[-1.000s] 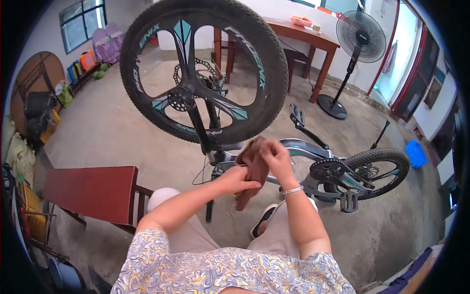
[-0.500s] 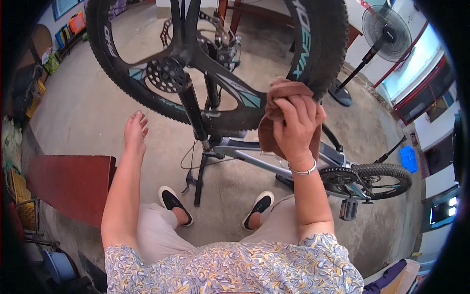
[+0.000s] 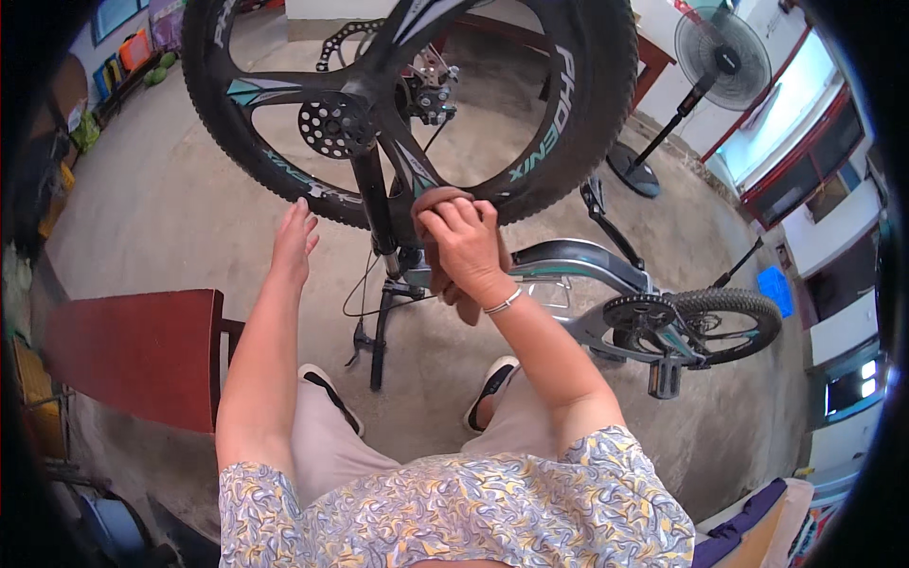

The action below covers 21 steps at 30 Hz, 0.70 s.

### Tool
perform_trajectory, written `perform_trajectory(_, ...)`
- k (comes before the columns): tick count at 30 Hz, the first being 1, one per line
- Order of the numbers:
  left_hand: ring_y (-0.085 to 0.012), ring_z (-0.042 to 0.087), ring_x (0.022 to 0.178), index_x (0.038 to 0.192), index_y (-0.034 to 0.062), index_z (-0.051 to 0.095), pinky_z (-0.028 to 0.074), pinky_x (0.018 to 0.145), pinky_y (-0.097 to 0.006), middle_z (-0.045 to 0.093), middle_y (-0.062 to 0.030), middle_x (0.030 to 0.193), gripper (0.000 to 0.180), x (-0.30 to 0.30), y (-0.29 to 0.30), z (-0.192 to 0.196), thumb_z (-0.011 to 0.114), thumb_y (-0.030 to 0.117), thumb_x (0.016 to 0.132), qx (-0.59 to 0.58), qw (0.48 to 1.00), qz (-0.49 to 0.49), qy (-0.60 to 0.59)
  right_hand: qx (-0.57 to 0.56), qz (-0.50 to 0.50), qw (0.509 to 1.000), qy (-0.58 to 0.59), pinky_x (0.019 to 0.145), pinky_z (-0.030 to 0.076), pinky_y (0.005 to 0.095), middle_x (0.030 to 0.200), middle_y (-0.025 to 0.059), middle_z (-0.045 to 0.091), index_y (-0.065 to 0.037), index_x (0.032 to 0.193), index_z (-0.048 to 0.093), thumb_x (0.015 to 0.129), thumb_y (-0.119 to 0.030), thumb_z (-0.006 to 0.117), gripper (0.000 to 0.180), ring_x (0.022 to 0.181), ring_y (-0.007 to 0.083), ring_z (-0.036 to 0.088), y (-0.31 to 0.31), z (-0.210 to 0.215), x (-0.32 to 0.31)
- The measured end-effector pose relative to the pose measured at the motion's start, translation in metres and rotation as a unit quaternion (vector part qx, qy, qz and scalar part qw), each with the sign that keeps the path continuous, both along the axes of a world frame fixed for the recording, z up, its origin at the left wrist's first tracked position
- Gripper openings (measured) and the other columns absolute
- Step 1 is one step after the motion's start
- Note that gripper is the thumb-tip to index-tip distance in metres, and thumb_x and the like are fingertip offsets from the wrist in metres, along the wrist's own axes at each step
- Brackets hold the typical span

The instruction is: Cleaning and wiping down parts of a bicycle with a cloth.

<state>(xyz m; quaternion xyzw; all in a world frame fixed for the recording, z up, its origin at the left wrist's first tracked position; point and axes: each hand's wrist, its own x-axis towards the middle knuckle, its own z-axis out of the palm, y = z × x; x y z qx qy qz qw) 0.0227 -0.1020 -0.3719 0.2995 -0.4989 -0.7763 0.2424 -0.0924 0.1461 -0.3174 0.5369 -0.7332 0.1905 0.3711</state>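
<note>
My right hand (image 3: 466, 242) grips a folded brown cloth (image 3: 439, 273) and presses it to the lower part of a bicycle wheel (image 3: 617, 95), where a spoke meets the rim. The wheel is black with three broad spokes and teal patches, raised in front of me. My left hand (image 3: 294, 244) is open, fingers stretched out, close to the tyre's lower left side and holding nothing. Between the hands the black fork (image 3: 373, 199) slopes down from the hub to the grey bicycle frame (image 3: 578, 251). The cloth and hand hide part of the rim.
The handlebar (image 3: 378, 346) hangs near my feet. To the right are the rear wheel (image 3: 769, 305) and a pedal (image 3: 665, 379). A dark red wooden bench (image 3: 142, 355) stands left. Farther back are a standing fan (image 3: 724, 59) and a blue crate (image 3: 775, 289).
My right hand has moved left with the cloth along the wheel's lower rim. The wheel has turned, its spokes now at a different angle. My left hand has come slightly right, nearer the tyre.
</note>
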Motion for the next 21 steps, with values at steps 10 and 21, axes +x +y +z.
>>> perform_trajectory(10, -0.0258, 0.044, 0.12, 0.132, 0.0095, 0.038, 0.031, 0.1, -0.044, 0.048, -0.0126, 0.128, 0.064, -0.03, 0.008, -0.027, 0.057, 0.05, 0.085, 0.024, 0.998, -0.012, -0.06, 0.056, -0.015, 0.998, 0.007, 0.084, 0.03, 0.037, 0.087, -0.0025, 0.056, -0.017, 0.082, 0.061, 0.067, -0.013, 0.059, 0.016, 0.097, 0.0152, 0.052, 0.009, 0.018, -0.005)
perform_trajectory(21, -0.0226, 0.047, 0.114, 0.122, 0.0094, 0.046, 0.028, 0.098, -0.039, 0.052, -0.0141, 0.122, 0.052, -0.043, 0.004, -0.027, 0.057, 0.045, 0.085, 0.078, 0.995, 0.024, -0.051, 0.001, -0.077, 0.997, -0.005, 0.083, 0.032, 0.0396, 0.089, -0.0033, 0.056, -0.017, 0.087, 0.061, 0.063, -0.008, 0.061, 0.025, 0.098, 0.0175, 0.05, 0.038, 0.06, -0.004)
